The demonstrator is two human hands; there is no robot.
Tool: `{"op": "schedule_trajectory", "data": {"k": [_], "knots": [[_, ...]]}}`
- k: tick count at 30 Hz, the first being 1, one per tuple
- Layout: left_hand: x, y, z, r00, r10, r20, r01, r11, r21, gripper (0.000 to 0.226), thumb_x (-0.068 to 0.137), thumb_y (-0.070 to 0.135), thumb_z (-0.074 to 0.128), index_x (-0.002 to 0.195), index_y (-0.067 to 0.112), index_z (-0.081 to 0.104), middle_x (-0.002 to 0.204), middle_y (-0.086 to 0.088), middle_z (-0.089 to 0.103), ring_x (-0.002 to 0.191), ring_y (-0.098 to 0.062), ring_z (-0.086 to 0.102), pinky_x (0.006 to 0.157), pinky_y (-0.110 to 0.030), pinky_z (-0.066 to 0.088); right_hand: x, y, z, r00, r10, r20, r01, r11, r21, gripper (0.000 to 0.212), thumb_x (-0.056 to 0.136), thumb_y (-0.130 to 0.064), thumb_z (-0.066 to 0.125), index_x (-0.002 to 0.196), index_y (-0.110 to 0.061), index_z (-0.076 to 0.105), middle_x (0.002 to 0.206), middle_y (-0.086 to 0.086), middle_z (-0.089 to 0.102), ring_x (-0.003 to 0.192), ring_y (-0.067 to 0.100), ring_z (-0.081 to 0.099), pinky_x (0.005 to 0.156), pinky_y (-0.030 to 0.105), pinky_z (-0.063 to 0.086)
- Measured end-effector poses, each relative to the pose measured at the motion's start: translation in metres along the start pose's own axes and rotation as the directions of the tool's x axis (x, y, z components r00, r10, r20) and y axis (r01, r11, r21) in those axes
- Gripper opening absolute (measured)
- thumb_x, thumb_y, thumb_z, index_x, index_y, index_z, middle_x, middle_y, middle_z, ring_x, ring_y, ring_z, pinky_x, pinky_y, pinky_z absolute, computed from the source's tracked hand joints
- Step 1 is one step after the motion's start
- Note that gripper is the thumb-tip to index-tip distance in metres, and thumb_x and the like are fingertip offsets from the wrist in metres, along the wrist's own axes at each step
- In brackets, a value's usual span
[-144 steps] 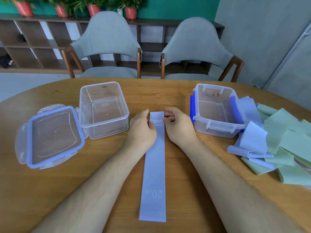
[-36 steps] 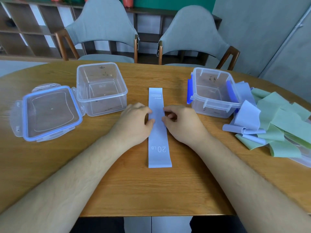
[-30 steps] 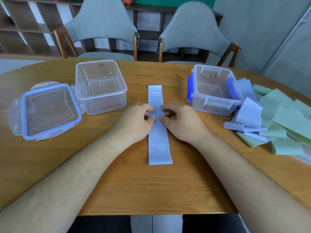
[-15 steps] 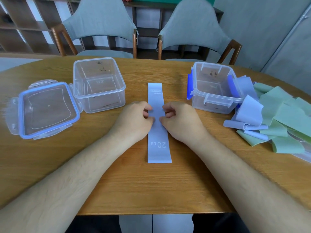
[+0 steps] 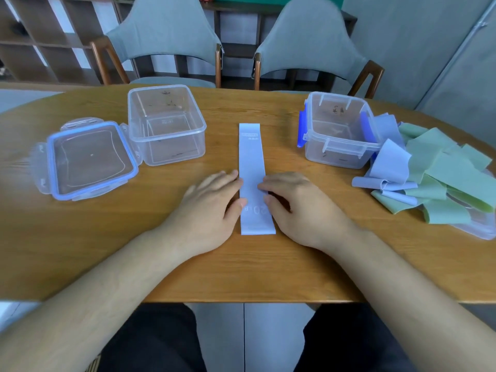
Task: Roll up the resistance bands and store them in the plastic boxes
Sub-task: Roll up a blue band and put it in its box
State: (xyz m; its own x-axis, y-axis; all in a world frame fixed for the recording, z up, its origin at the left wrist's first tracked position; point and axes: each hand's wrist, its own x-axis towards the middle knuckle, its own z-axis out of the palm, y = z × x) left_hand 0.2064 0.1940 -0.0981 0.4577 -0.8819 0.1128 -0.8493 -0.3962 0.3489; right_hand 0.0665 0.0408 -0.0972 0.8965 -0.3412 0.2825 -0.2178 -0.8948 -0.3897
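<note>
A pale blue resistance band (image 5: 251,157) marked 20 LB lies flat and unrolled on the wooden table (image 5: 241,269), running away from me. My left hand (image 5: 209,208) lies at its left edge, fingers fairly straight, thumb tip touching the band near the print. My right hand (image 5: 300,208) lies at the right edge with its fingertips resting on the band. An open clear plastic box (image 5: 171,149) stands at the left. A second clear box (image 5: 335,154) with blue clips stands at the right. Both hold no bands.
A clear lid with a blue seal (image 5: 88,159) lies left of the left box. A loose heap of green bands (image 5: 451,173) and blue bands (image 5: 389,165) sits at the right on a clear plastic piece (image 5: 480,230). Two grey chairs (image 5: 166,36) stand behind the table.
Both hands have slid along the band toward me, from its middle to the printed near end. The band has stayed flat. The view has tilted down.
</note>
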Motion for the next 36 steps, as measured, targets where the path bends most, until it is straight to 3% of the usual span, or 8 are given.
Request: {"op": "schedule_trajectory", "data": {"k": [9, 14, 18, 21, 26, 31, 33, 36], "knots": [[-0.021, 0.015, 0.004, 0.997, 0.034, 0.076, -0.033, 0.999, -0.011, 0.056, 0.106, 0.047, 0.027, 0.158, 0.026, 0.022, 0.166, 0.014, 0.007, 0.152, -0.002, 0.0, 0.12, -0.026, 0.001, -0.028, -0.011, -0.002, 0.992, 0.068, 0.11, -0.073, 0.996, 0.045, 0.044, 0.103, -0.028, 0.049, 0.146, -0.017, 0.049, 0.158, 0.0, 0.038, 0.15, 0.011, 0.024, 0.123, 0.037, 0.023], [-0.028, 0.013, -0.003, 0.999, 0.035, 0.041, -0.033, 0.998, -0.06, 0.054, 0.105, 0.048, 0.033, 0.156, 0.031, 0.029, 0.165, 0.017, 0.011, 0.152, -0.002, 0.004, 0.119, -0.025, 0.003, -0.036, -0.017, -0.005, 0.99, 0.111, 0.091, -0.117, 0.991, 0.058, 0.046, 0.104, -0.03, 0.048, 0.149, -0.019, 0.045, 0.158, -0.001, 0.036, 0.149, 0.008, 0.023, 0.123, 0.027, 0.018], [-0.048, 0.013, -0.004, 0.997, 0.057, -0.042, -0.063, 0.986, -0.156, 0.046, 0.103, 0.046, 0.043, 0.148, 0.035, 0.045, 0.157, 0.025, 0.03, 0.145, 0.0, 0.024, 0.118, -0.024, 0.018, -0.046, -0.023, -0.005, 0.992, 0.126, 0.012, -0.126, 0.989, 0.073, 0.043, 0.099, -0.025, 0.058, 0.141, -0.017, 0.056, 0.148, 0.0, 0.052, 0.143, 0.008, 0.037, 0.113, 0.012, 0.02], [-0.049, 0.013, 0.002, 0.997, 0.068, -0.043, -0.073, 0.989, -0.129, 0.043, 0.103, 0.043, 0.045, 0.144, 0.035, 0.05, 0.155, 0.023, 0.036, 0.144, 0.001, 0.025, 0.116, -0.025, 0.02, -0.046, -0.027, -0.001, 0.994, 0.107, -0.004, -0.106, 0.988, 0.11, 0.037, 0.098, -0.021, 0.06, 0.134, -0.014, 0.062, 0.143, 0.001, 0.057, 0.14, 0.008, 0.041, 0.109, 0.007, 0.02], [-0.053, 0.013, 0.0, 0.987, 0.095, -0.13, -0.117, 0.978, -0.171, 0.039, 0.101, 0.039, 0.049, 0.139, 0.033, 0.057, 0.152, 0.023, 0.04, 0.141, 0.002, 0.033, 0.118, -0.029, 0.027, -0.052, -0.025, -0.006, 0.993, 0.084, -0.081, -0.075, 0.99, 0.117, 0.034, 0.096, -0.024, 0.063, 0.129, -0.016, 0.066, 0.137, -0.003, 0.062, 0.132, 0.006, 0.049, 0.108, 0.005, 0.025], [-0.052, 0.014, 0.005, 0.982, 0.155, -0.109, -0.172, 0.971, -0.165, 0.037, 0.101, 0.036, 0.052, 0.136, 0.031, 0.06, 0.148, 0.021, 0.047, 0.137, 0.007, 0.037, 0.117, -0.022, 0.03, -0.056, -0.021, -0.001, 0.999, -0.046, -0.008, 0.047, 0.99, 0.133, 0.029, 0.097, -0.021, 0.063, 0.124, -0.015, 0.07, 0.136, 0.0, 0.063, 0.131, 0.008, 0.051, 0.112, 0.013, 0.031], [-0.054, 0.014, 0.006, 0.981, 0.141, -0.133, -0.162, 0.973, -0.163, 0.036, 0.1, 0.036, 0.052, 0.134, 0.03, 0.063, 0.147, 0.021, 0.049, 0.135, 0.005, 0.041, 0.115, -0.018, 0.03, -0.058, -0.021, -0.001, 0.998, -0.045, -0.045, 0.052, 0.988, 0.146, 0.027, 0.097, -0.022, 0.064, 0.121, -0.014, 0.071, 0.135, 0.001, 0.063, 0.131, 0.009, 0.052, 0.112, 0.016, 0.033], [-0.057, 0.016, 0.003, 0.962, 0.187, -0.199, -0.22, 0.963, -0.156, 0.032, 0.1, 0.035, 0.053, 0.127, 0.028, 0.068, 0.14, 0.019, 0.055, 0.129, 0.001, 0.049, 0.11, -0.027, 0.04, -0.06, -0.023, -0.008, 0.986, -0.077, -0.145, 0.105, 0.976, 0.192, 0.017, 0.094, -0.016, 0.068, 0.109, -0.012, 0.074, 0.126, 0.0, 0.068, 0.126, 0.006, 0.056, 0.109, 0.019, 0.039]]}}
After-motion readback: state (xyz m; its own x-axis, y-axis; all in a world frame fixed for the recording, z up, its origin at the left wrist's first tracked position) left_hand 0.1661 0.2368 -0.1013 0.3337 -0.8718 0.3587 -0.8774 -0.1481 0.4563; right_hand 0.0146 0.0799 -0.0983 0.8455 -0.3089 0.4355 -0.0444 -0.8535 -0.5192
